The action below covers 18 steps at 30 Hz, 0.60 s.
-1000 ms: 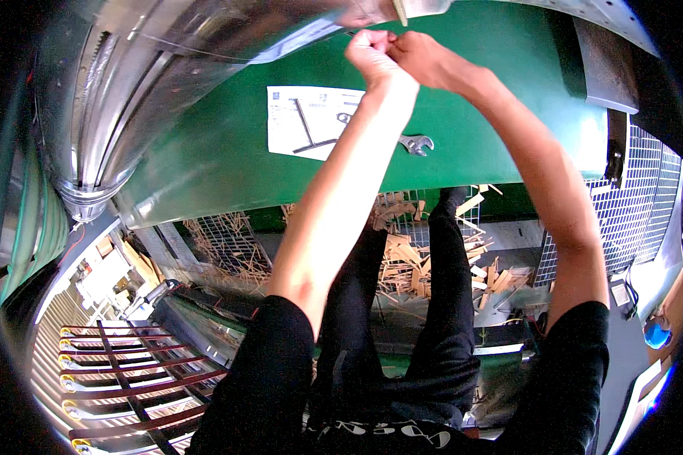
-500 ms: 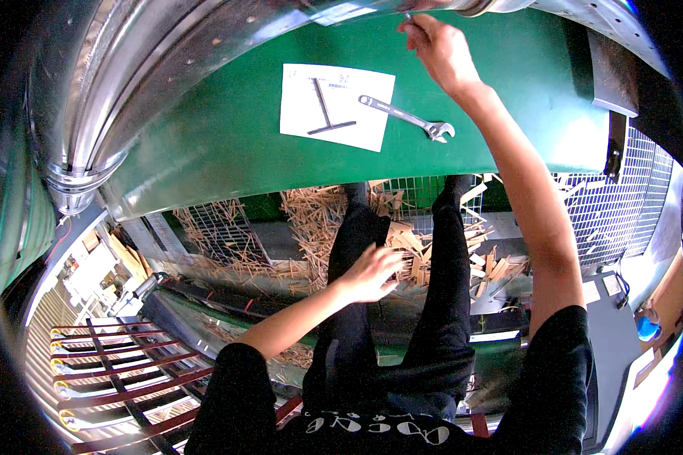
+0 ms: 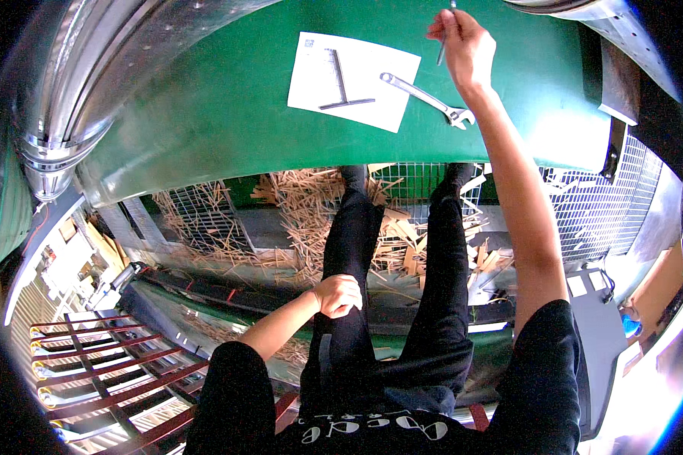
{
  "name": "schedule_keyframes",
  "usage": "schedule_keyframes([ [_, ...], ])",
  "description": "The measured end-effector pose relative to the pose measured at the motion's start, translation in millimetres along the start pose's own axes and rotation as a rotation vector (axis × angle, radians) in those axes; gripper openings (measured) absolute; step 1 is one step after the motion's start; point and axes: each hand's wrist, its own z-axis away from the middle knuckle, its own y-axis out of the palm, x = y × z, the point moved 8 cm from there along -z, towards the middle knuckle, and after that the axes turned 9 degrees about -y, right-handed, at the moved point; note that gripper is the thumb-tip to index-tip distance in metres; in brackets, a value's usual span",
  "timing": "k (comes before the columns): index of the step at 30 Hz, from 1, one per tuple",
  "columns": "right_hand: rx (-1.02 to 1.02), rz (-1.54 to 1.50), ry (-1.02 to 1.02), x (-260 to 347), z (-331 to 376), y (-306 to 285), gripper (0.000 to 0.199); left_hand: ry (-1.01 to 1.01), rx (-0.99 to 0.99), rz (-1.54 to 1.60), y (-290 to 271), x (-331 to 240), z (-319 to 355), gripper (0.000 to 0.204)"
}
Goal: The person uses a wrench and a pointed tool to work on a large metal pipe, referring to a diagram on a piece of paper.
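My right hand (image 3: 469,49) is raised over the far part of the green surface (image 3: 228,121), closed around a thin grey pen-like rod (image 3: 441,51). Below it lies an adjustable wrench (image 3: 431,101), its handle end overlapping the right edge of a white printed sheet (image 3: 307,87). On the sheet is a dark T-shaped figure (image 3: 340,80); whether printed or a real object, I cannot tell. My left hand (image 3: 338,296) rests on my left thigh with its fingers curled in and nothing visible in it.
Large shiny metal pipes (image 3: 61,136) curve along the left and top. Wood scraps (image 3: 303,212) lie heaped around my feet beside a metal mesh (image 3: 599,205). A rack of dark red bars (image 3: 121,360) stands at lower left, a dark grey panel (image 3: 596,334) at right.
My left hand has drawn back onto my thigh and its fingers have curled. My right hand has shifted slightly right, with the rod now showing plainly. The camera view has moved a little.
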Motion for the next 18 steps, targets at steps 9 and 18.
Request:
schedule_keyframes([
  [9, -0.014, -0.087, 0.060, -8, -5, 14, 0.033, 0.019, -0.042, 0.001, 6, 4, 13, 0.017],
  [18, -0.119, 0.003, 0.096, -9, -1, 16, 0.032, 0.048, -0.087, 0.014, 9, 3, 15, 0.018],
])
